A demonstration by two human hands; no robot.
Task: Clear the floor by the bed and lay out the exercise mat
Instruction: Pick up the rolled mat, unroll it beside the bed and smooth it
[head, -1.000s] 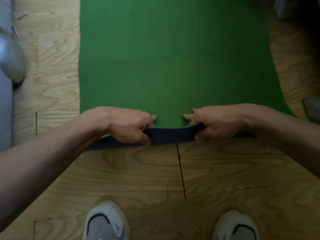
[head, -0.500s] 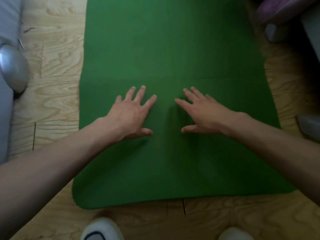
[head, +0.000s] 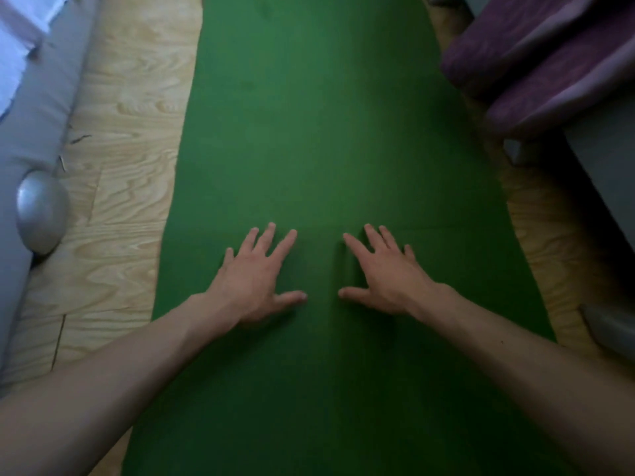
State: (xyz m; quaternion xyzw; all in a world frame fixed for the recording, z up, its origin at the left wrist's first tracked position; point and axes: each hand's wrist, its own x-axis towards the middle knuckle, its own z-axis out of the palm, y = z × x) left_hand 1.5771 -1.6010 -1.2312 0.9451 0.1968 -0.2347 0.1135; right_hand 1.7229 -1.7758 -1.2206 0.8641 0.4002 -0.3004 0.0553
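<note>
1. Green foam exercise mat (head: 330, 132): unrolled flat on pale wood-grain plank floor (head: 130, 166).
2. Left hand (head: 254, 280), right hand (head: 385, 276): fingers spread, palms down on mat, holding nothing.
3. Left: grey padded edge (head: 41, 108), silver dome (head: 41, 211).
4. Right: purple folded fabric (head: 536, 53) beside mat edge.

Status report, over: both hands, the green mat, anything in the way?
Left hand and right hand open, flat on green mat. Mat unrolled on wooden floor. Purple fabric near its right edge; silver round object left, apart.
</note>
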